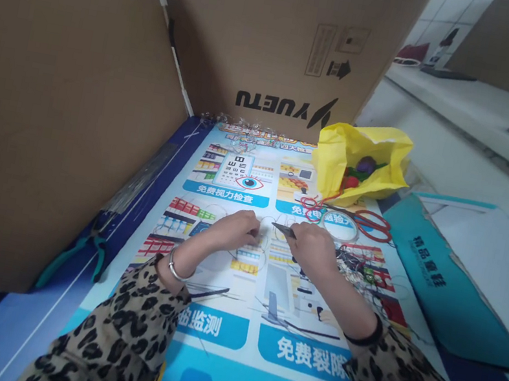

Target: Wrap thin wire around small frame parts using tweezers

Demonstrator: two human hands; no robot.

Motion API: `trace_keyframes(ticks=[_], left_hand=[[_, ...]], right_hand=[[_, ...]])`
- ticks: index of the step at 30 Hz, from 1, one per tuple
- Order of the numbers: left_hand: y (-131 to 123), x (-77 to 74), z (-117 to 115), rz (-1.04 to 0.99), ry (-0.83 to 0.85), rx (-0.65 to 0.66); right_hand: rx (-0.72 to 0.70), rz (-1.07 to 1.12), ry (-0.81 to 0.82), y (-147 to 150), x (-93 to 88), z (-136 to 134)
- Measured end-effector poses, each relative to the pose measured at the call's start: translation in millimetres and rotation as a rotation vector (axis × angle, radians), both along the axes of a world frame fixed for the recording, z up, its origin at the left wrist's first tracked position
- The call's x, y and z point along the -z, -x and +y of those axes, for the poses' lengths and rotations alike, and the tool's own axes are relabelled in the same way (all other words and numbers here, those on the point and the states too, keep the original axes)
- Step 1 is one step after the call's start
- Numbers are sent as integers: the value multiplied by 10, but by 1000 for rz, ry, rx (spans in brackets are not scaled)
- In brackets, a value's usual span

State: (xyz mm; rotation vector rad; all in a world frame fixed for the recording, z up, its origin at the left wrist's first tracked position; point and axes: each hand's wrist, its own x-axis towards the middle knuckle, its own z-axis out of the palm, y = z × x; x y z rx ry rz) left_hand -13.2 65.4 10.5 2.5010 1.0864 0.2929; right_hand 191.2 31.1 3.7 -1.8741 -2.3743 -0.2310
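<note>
My left hand (236,229) is closed in a pinch over the middle of the printed poster (221,336). Thin wire curves close to its fingertips, but what they grip is too small to make out. To the right, my right hand (313,248) is wrapped round a dark tool with a pointed tip (283,229). That tip points left, toward my left fingers, with a small gap between. Its handle is hidden in the palm, so its exact kind does not show. Beside my right wrist lies a tangle of wires and small beads (363,270).
Red-handled scissors (373,226) and a clear round ring (339,226) lie below a yellow bag (333,162) of yarn. Teal-handled pliers (99,248) and a bundle of wires (137,186) are at left. Cardboard walls (262,34) enclose the back and left; a teal box (436,275) stands right.
</note>
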Motion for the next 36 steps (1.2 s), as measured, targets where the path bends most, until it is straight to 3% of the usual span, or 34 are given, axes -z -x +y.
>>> trace_keyframes(ticks=[4, 7, 9, 14, 21, 28, 36], left_hand=[[66, -41, 13, -140, 300, -131], [113, -56, 15, -340, 618, -234], [133, -60, 15, -485, 726, -271], [155, -56, 14, -728, 808, -397], [199, 56, -1, -922, 895, -490], [238, 77, -9, -892, 866, -477], [209, 14, -47, -876, 858, -486]], right_hand=[[8, 42, 21, -6, -33, 8], [22, 94, 34, 17, -92, 20], [17, 102, 41, 51, -135, 34], [-31, 48, 28, 153, -175, 119], [-68, -6, -32, 190, -75, 253], [-84, 9, -78, 133, 101, 297], [-93, -34, -97, 128, 97, 265]])
